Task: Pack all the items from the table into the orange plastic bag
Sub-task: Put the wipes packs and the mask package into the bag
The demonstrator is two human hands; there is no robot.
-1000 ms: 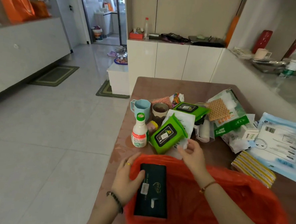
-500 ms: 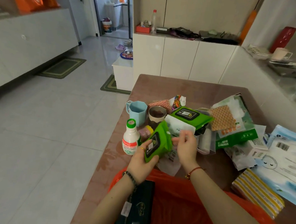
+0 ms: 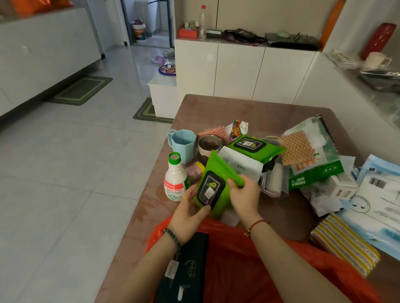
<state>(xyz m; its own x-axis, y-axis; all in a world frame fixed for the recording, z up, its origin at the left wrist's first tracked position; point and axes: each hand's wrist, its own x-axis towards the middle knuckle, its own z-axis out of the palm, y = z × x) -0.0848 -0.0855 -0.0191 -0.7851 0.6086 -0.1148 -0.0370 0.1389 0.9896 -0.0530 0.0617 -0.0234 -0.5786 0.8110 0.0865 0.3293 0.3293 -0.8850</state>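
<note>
Pale floor tiles and white cabinets surround the brown table (image 3: 220,108), where I am packing a clutter of household goods. A second ago my left hand (image 3: 187,212) rested on the dark box (image 3: 182,274) in the orange plastic bag (image 3: 252,276), and the green wipes pack (image 3: 215,187) leaned on the pile. Now both hands have lifted that pack clear. My left fingers (image 3: 196,209) curl under its lower end, and my right hand (image 3: 245,197) pinches its right edge, both closed on it. It hangs tilted, just beyond the bag's far rim and beside the white bottle (image 3: 175,180). This makes it the second item heading in; I judge it only needs drawing back and lowering beside the box. A second green pack (image 3: 253,146), the blue cup (image 3: 182,143), the striped packet (image 3: 343,244) and much else wait on the table.
</note>
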